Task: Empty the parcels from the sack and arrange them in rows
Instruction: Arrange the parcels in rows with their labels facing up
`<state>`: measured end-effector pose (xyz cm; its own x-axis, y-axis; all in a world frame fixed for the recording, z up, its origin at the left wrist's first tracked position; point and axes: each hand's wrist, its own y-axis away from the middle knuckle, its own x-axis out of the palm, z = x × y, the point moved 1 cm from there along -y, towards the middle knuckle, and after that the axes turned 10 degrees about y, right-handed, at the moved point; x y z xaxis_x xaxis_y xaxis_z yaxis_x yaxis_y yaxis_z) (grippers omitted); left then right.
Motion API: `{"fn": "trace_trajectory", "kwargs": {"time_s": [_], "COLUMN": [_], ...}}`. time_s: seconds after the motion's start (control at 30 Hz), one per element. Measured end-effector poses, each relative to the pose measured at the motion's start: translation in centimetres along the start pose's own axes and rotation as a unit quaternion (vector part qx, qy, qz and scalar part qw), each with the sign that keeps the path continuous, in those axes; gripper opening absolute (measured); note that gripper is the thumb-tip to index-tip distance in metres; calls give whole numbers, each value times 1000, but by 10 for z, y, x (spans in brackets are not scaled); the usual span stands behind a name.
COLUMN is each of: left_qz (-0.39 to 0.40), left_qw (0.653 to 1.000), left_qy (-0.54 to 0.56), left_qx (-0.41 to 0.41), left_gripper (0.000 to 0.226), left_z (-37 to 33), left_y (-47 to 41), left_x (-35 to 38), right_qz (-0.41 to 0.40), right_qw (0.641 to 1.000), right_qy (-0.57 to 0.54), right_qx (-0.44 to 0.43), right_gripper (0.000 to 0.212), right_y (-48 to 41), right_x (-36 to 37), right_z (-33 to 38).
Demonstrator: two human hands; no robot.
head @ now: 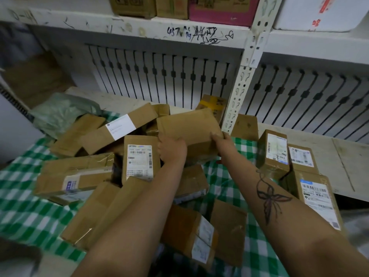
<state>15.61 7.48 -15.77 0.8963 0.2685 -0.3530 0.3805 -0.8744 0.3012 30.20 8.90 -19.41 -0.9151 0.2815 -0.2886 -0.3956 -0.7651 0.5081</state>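
Both hands are holding the plain cardboard box [189, 126] above the heap of parcels [75, 172]. The box is lying with its long axis running left to right, spanning the gap between the hands. The left hand [172, 150] is curling its fingers over the near left corner. The right hand [221, 139] is gripping the near right edge, thumb on top and fingers hidden beneath. The upright labelled parcels [272, 152] are standing to the right, nearer the right hand. The box is matte, brown and square-edged. The green-checked sack [30, 212] is lying thin and creased underneath.
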Motion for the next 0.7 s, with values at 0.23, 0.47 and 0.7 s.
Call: {"fn": "trace_trajectory", "kwargs": {"time_s": [0.23, 0.47, 0.7], "left_qz": [5, 36, 129], "left_qw": [997, 976, 928], "left_qy": [74, 216, 324], "left_qx": [-21, -1, -136], "left_gripper": [66, 63, 113], "left_z": [-12, -34, -27], "left_y": [4, 44, 52], "left_x": [9, 14, 41], "right_qz": [-83, -105, -113], "right_qw": [984, 928, 929], "right_qy": [-159, -358, -346], "right_qx": [-7, 4, -58], "right_gripper": [37, 16, 30], "right_y": [2, 10, 22], "right_x": [-19, -64, -101], "right_z": [-9, -16, -26]}}
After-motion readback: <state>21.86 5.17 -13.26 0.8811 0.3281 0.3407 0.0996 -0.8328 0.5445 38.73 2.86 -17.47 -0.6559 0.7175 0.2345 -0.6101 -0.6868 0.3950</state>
